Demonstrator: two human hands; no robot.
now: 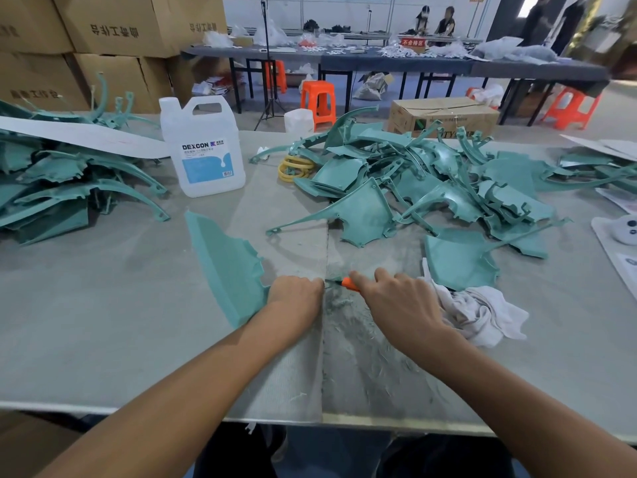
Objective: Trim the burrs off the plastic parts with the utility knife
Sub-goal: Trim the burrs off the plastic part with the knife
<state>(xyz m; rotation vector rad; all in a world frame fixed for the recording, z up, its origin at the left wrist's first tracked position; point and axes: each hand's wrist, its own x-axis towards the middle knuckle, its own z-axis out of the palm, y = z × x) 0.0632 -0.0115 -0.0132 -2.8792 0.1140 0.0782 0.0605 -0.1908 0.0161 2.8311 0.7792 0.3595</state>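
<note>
Teal plastic part (227, 267): flat moulded panel with a jagged edge, near the bench's (103, 322) front edge, left of centre.
Left hand (295, 294): fingers curled, gripping the panel's right corner.
Right hand (396, 300): wrapped round a slim orange utility knife (351, 283), blade tip almost at the left knuckles.
Crumpled white rag (479, 315): just beside the right hand.
Heap of teal plastic parts (413, 188): back right of the bench.

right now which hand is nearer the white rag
Right. The right hand, holding the utility knife, lies just beside the white rag; the left hand grips the teal plastic part farther left.
</note>
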